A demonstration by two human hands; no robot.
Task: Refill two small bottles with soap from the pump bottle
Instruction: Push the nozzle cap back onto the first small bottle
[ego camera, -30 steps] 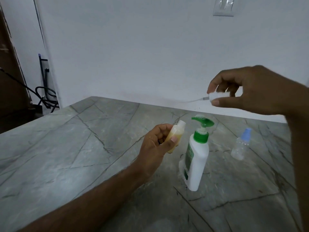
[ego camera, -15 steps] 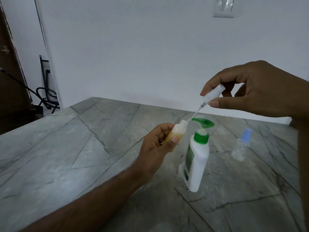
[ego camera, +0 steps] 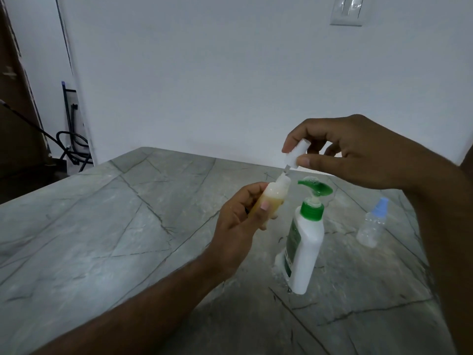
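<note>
From the head view, the left hand [ego camera: 238, 226] grips a small bottle [ego camera: 271, 201] of yellowish soap, tilted, above the grey stone table [ego camera: 102, 239]. The right hand [ego camera: 358, 155] pinches a white spray cap [ego camera: 296, 155] whose tube enters the bottle's mouth. Just right stands the pump bottle [ego camera: 304, 242]; farther right, a clear blue-capped bottle [ego camera: 372, 226].

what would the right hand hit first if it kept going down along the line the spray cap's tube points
Most likely the open neck of the small bottle held by the left hand. The right hand pinches the white spray cap, its tube already at that neck. Depth is hard to judge from one view.
</note>
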